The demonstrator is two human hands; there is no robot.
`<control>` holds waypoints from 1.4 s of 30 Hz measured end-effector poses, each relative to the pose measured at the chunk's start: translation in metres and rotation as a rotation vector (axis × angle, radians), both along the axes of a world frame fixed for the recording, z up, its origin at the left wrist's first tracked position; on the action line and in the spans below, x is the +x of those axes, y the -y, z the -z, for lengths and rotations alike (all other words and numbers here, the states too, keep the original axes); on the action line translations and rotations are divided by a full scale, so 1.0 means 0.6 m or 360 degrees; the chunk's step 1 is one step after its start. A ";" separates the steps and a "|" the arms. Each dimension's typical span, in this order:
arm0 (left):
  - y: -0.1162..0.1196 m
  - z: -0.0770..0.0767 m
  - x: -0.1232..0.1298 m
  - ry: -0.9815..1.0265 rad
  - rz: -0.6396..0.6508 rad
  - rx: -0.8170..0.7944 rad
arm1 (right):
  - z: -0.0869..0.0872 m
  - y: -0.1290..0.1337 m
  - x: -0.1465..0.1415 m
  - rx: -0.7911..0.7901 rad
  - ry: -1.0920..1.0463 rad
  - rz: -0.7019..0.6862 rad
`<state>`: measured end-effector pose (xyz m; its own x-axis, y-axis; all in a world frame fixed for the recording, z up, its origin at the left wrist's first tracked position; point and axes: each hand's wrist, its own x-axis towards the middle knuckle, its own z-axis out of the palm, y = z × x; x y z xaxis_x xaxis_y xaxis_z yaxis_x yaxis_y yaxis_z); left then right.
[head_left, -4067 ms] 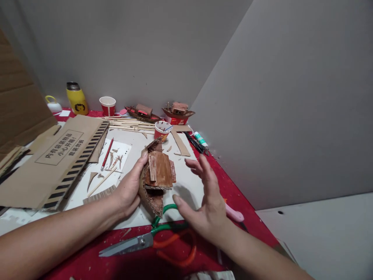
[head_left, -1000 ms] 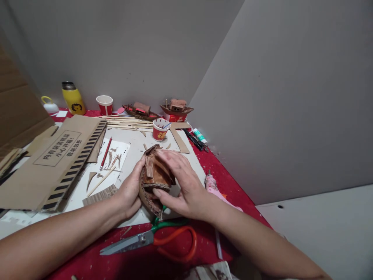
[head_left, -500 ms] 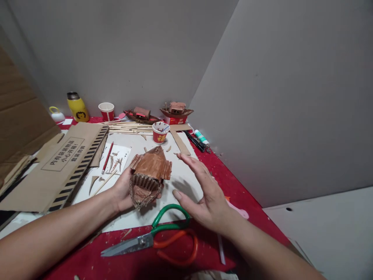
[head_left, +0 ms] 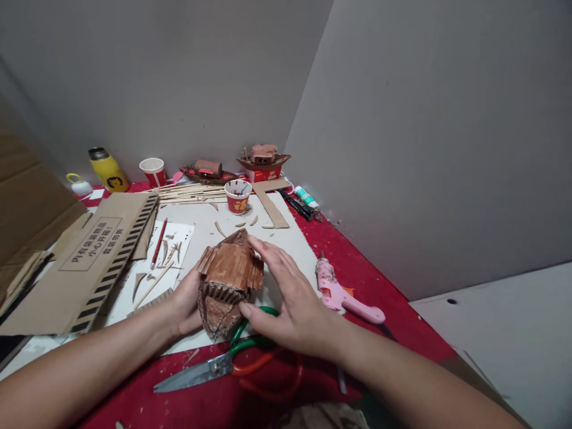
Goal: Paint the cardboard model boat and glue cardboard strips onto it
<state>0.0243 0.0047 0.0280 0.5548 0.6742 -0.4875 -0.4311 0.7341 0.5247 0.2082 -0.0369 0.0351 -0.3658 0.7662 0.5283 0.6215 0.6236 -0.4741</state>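
Note:
A brown-painted cardboard model boat (head_left: 229, 267) with a curved roof and corrugated edges is held between my two hands over the white board. My left hand (head_left: 186, 302) supports it from the left side, with most fingers hidden beneath or behind it. Along the boat's right side, my right hand (head_left: 292, 305) grips: its thumb touches the near end and its fingers lie near the far tip. Just below the boat lies a pair of scissors (head_left: 201, 370) with green and orange handles, partly covered by my right hand.
A pink glue gun (head_left: 342, 297) lies on the red cloth at right. Flattened cardboard (head_left: 89, 262) covers the left. Behind stand a paint-stained paper cup (head_left: 238, 202), wooden sticks (head_left: 187, 193), two finished-looking model boats (head_left: 263, 156) and a yellow bottle (head_left: 108, 171). A red pencil (head_left: 159, 243) lies among scraps.
My right hand has moved left from beside the boat onto its right side. The boat stays in my left hand. The view has shifted, bringing the whole glue gun into sight.

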 end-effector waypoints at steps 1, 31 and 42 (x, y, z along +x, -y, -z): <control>0.002 -0.002 0.002 -0.0027 -0.0011 0.0001 | 0.001 0.000 -0.001 0.0008 -0.0003 -0.0007; 0.006 -0.004 0.015 -0.0133 -0.0244 0.0117 | 0.006 -0.009 0.009 0.0049 -0.0253 -0.0076; -0.010 -0.009 0.004 -0.0062 -0.0162 0.0000 | 0.006 -0.012 0.016 0.0279 -0.0391 -0.0096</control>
